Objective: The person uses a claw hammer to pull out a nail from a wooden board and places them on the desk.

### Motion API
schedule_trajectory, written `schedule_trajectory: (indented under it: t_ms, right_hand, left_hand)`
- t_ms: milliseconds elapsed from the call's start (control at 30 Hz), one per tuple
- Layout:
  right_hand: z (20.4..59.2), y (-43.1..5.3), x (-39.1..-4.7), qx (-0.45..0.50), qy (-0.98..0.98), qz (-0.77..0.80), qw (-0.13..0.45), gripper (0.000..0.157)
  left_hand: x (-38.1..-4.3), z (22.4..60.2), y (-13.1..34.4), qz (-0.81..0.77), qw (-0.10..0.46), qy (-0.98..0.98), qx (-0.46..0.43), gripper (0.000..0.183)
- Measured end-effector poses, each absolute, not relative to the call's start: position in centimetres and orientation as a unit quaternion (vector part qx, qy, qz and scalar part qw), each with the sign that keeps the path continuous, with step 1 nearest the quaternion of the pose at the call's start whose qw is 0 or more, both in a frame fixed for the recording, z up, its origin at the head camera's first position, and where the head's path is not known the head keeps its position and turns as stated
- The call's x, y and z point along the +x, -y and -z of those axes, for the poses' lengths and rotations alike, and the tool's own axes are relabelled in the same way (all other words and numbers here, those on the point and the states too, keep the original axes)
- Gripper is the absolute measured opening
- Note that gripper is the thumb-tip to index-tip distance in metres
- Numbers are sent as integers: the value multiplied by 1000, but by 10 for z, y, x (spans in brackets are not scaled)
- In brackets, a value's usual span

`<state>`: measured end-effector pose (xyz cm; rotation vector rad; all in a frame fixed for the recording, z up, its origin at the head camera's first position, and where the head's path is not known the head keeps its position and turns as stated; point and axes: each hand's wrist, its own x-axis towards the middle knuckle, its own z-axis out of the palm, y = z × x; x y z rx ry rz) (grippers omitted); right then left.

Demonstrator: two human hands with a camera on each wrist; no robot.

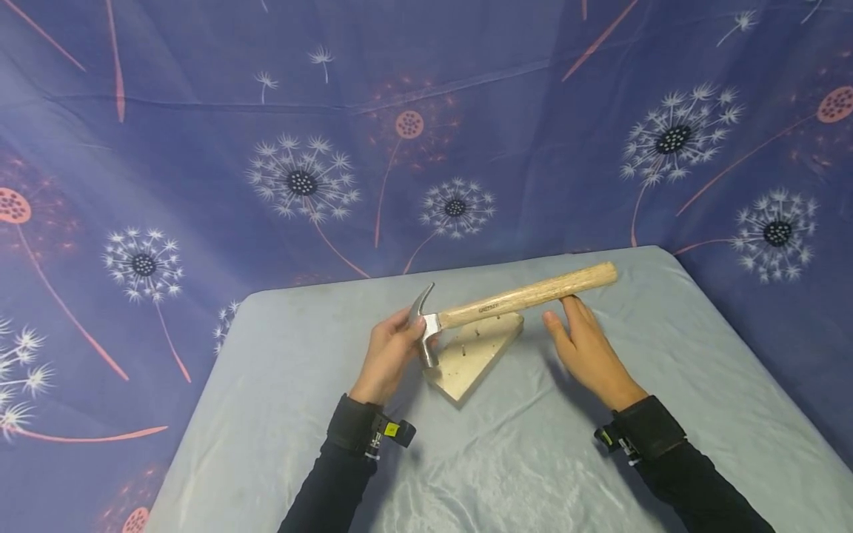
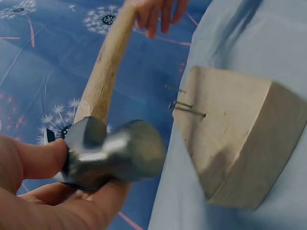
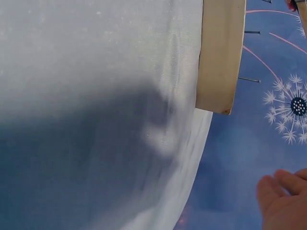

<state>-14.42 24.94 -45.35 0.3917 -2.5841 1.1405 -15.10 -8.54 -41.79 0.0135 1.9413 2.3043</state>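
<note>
A claw hammer (image 1: 533, 296) with a pale wooden handle is held up above the table, its claw pointing away and its striking face toward the near side. My left hand (image 1: 389, 357) grips the metal head (image 2: 115, 151) between thumb and fingers. Near the handle's far end is my right hand (image 1: 591, 354), thumb apart and fingers extended; its fingertips meet or nearly meet the handle's underside. Below the hammer lies a thick wooden block (image 1: 460, 377), partly covered by it in the head view. Several nails (image 2: 189, 111) stick up from the block's top.
A pale, shiny cloth (image 1: 300, 333) covers the table, with some wrinkles. Behind it hangs a blue dandelion-print fabric (image 1: 506, 133). Both wrists wear black bands with small cameras. Shadows of the hands fall on the cloth.
</note>
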Motion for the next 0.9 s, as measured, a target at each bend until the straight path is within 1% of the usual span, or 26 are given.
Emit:
schedule_trajectory:
  t_ms: [167,367,433,567,667,900]
  right_hand:
    - [447,-248,-142,157,869,-436,171,42]
    - [440,-242,-139,176,834,-472,224,34]
    - [439,-239,-141,180,815,-501,229,31]
    - [436,-234,-144,190,753,-594,209,26]
    - [433,-231,-145,201,689,-671,185,26]
    - [423,-222,-143,185,625,-747,131,25]
  left_hand:
    - [-151,414,86,-741,63,-668,4,44]
    - [-150,419,85,-728,86,-680,12,38]
    - [-150,422,85,-720,88,-689,9,37]
    - [-150,425,86,-707,85,-702,8,37]
    - [-151,426,85,-703,82,-706,15,38]
    - [-150,431,81,-693,86,-715,36,33]
